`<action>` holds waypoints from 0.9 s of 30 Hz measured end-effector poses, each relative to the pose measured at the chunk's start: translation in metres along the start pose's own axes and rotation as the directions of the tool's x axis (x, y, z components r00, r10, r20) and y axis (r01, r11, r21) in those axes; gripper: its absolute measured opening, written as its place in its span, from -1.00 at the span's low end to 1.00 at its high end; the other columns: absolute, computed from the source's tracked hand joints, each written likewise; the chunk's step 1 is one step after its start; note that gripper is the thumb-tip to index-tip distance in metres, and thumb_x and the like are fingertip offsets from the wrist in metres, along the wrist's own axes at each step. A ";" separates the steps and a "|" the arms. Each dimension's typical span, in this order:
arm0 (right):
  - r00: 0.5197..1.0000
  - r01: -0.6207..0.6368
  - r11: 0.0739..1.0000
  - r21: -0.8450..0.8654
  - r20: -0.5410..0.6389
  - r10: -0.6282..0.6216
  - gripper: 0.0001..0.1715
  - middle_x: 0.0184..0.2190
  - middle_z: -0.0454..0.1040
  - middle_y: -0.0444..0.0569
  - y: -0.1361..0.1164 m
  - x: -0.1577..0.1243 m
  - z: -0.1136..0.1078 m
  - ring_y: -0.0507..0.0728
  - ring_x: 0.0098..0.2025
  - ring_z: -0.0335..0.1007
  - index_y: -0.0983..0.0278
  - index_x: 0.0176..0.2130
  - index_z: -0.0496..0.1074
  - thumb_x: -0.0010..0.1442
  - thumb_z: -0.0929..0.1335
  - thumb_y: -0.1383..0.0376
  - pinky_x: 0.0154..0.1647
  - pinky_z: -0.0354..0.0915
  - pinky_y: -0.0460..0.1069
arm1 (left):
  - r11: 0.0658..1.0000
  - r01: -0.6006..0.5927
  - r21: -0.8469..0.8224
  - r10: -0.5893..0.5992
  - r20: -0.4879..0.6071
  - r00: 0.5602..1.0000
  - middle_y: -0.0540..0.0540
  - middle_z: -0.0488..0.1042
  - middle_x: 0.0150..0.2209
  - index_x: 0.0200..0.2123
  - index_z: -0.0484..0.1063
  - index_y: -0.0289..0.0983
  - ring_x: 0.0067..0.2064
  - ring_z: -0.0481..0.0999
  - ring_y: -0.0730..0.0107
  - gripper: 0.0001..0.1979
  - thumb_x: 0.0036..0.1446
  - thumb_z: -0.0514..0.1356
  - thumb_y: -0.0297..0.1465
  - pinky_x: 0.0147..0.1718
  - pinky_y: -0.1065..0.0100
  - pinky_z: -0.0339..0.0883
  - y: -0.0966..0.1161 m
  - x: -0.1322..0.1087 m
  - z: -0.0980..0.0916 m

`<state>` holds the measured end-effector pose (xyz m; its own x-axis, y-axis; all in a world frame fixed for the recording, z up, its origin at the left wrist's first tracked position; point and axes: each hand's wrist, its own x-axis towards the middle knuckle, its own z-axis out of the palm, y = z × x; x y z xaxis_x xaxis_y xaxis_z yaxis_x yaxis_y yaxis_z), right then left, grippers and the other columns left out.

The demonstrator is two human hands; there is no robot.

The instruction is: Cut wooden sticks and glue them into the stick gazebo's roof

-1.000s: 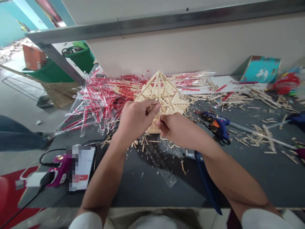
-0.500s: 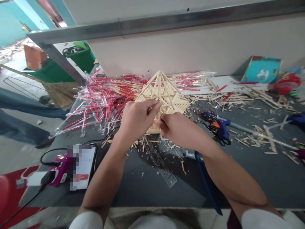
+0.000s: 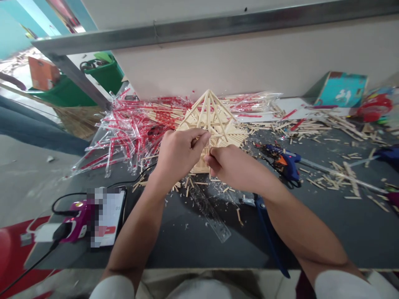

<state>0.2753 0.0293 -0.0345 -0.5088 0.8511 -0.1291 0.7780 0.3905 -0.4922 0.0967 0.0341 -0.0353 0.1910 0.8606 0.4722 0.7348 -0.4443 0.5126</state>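
In front of me stands a model built of wooden sticks (image 3: 215,109), with a pointed frame on top. My left hand (image 3: 183,147) pinches the upper end of a thin wooden stick (image 3: 210,143) before it. Lower on that upright stick, the fingers of my right hand (image 3: 229,164) are curled round it. Both hands hide the model's lower middle. On the table below them lie a clear ruler (image 3: 215,220) and a tool with a long blue handle (image 3: 269,232), partly under my right forearm.
To the right rests a blue glue gun (image 3: 288,166) with a clear glue stick, among scattered wooden pieces (image 3: 339,176). Plastic-wrapped sticks (image 3: 131,128) pile up at the left. A phone (image 3: 110,216) and a purple power strip (image 3: 76,220) lie near front left. A person's leg (image 3: 40,128) shows beyond.
My hands stay almost in place on the stick. At the left, the other person's legs have shifted. The view has moved very slightly.
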 end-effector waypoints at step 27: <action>1.000 -0.004 1.000 0.006 -0.003 0.004 -0.63 -0.41 0.55 0.10 0.000 -0.001 -0.002 0.09 -0.46 0.39 0.28 -0.39 0.37 0.41 0.19 0.23 -0.39 0.14 0.00 | 1.000 0.010 -0.025 -0.009 0.004 1.000 0.06 0.34 -0.66 -0.36 0.65 -0.25 -0.56 0.27 0.52 -0.72 0.35 0.22 -0.28 -0.46 0.36 0.15 0.000 0.001 0.000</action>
<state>0.2760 0.0292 -0.0329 -0.5046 0.8537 -0.1284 0.7777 0.3849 -0.4971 0.0963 0.0350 -0.0348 0.1869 0.8658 0.4642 0.7200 -0.4422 0.5349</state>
